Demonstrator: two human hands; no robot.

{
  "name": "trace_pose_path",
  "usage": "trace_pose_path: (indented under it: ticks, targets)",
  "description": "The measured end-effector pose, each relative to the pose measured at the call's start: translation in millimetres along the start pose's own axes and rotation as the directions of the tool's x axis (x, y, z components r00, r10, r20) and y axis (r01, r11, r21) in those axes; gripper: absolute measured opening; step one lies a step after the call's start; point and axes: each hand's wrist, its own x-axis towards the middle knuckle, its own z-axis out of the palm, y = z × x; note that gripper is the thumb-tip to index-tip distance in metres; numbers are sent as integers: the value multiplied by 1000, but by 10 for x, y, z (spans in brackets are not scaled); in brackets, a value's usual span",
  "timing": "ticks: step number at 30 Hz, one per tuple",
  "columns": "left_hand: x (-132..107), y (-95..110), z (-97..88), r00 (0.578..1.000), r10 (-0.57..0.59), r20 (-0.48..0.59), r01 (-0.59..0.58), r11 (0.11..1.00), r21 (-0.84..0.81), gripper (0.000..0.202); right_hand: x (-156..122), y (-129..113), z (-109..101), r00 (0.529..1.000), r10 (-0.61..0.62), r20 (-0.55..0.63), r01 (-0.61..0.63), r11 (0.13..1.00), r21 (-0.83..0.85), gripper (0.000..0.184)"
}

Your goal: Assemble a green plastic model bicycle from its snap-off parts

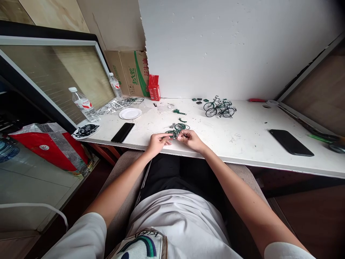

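Note:
Near the table's front edge, a small dark-green model bicycle (175, 133) lies between my two hands. My left hand (158, 141) pinches its left side, with the index finger stretched along it. My right hand (190, 139) is at its right side, thumb and fingers curled together in a pinch; what is between those fingertips is too small to make out. Just behind them is a spoked wheel part (182, 126). Farther back lie a curved green piece (182, 120) and a green frame-like piece (179, 112).
Assembled model bicycles (219, 108) stand at the back right. A black phone (123, 132) and white plate (130, 113) lie left, near water bottles (84, 105) and loose part frames (121, 104). Another phone (291, 142) is at right. A red box (154, 88) stands by the wall.

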Motion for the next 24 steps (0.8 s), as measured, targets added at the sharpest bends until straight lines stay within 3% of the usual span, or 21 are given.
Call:
trace_pose_path:
  ticks: [9,16,21,24]
  targets:
    - [-49,43,69,1000,-9,0,9,1000,28,39,10,58,-32,996,4,90,-10,998,63,29]
    - [-81,29,149,1000,-17,-21,17,1000,25,38,36,160,-4,998,4,61,-7,999,47,31]
    - [-54,235,128,1000,-6,3,6,999,-33,53,29,33,1,997,29,-73,-19,992,127,42]
    - [-54,406,90,999,-43,16,45,996,-78,58,-3,-138,-31,996,69,-61,-56,979,195,48]
